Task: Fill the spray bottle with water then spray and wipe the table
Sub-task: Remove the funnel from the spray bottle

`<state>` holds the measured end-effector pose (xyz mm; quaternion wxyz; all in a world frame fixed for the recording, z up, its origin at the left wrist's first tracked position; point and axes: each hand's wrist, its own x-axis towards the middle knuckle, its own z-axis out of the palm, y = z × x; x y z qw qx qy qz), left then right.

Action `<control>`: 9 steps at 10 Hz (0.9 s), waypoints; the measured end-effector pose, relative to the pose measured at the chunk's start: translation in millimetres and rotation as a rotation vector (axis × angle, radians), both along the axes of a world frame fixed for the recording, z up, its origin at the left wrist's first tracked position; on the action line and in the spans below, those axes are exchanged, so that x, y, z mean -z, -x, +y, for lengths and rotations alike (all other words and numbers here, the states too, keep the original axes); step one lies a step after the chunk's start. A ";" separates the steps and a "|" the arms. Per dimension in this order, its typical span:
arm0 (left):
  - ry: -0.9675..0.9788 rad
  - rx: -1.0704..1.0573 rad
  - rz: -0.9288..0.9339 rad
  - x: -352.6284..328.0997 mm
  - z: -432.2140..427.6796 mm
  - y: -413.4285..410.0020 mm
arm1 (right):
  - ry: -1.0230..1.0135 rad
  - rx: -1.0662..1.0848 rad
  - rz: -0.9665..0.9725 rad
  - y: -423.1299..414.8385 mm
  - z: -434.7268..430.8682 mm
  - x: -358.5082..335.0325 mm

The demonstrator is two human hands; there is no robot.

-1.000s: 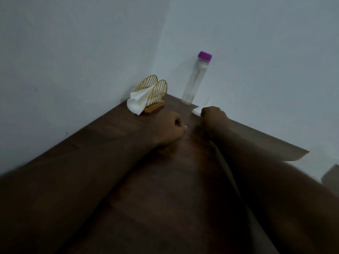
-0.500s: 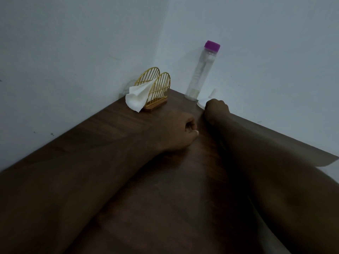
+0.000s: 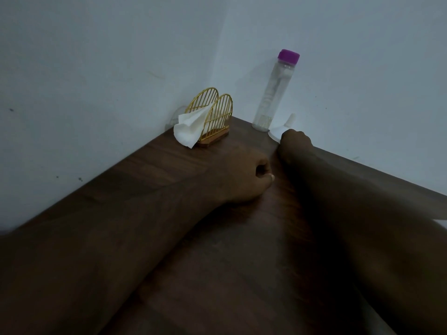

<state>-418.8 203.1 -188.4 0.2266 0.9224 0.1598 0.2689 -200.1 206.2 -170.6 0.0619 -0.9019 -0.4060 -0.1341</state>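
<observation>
On the dark wooden table [image 3: 217, 262], my right hand [image 3: 296, 141] reaches to the far edge by the wall. It is closed over a white tissue [image 3: 275, 133], which pokes out to its left and behind it. The hand hides most of the tissue. Just left of it stands a tall clear bottle [image 3: 272, 93] with a purple cap [image 3: 288, 56], upright against the wall; no spray head is visible on it. My left hand [image 3: 244, 177] rests on the table as a fist with nothing in it, nearer to me and left of the right hand.
A gold wire napkin holder [image 3: 214, 117] with a white napkin [image 3: 189, 128] hanging out sits in the table's far corner. Pale walls close the table in on the left and at the back. The table's right edge runs behind my right forearm.
My right hand has slid the tissue farther away, up to the wall beside the bottle. My left fist has shifted slightly right.
</observation>
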 end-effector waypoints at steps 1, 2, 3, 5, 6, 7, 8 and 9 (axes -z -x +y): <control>-0.006 0.000 0.000 0.4 0.3 -0.4 | 0.016 -0.003 -0.012 2.3 -2.4 0.3; -0.013 0.000 -0.012 0.0 -0.4 -0.3 | -0.001 0.014 -0.016 4.9 -3.7 -0.1; -0.019 0.002 -0.019 -0.4 -0.3 -0.7 | -0.009 0.031 -0.019 8.0 -3.9 -1.2; -0.020 0.009 -0.039 1.3 1.4 -0.8 | -0.013 0.021 0.020 13.3 -5.2 -5.5; -0.017 0.021 -0.046 0.6 1.9 0.0 | -0.036 0.023 0.026 16.3 -9.2 -5.1; -0.034 0.017 -0.057 0.0 2.6 1.3 | -0.062 0.037 0.091 27.1 -15.5 -13.8; -0.062 0.012 -0.058 -1.2 2.0 2.3 | 0.034 0.049 0.100 44.8 -29.0 -23.3; -0.101 0.005 -0.056 -2.5 -0.6 3.6 | 0.089 -0.031 0.008 64.7 -59.5 -24.9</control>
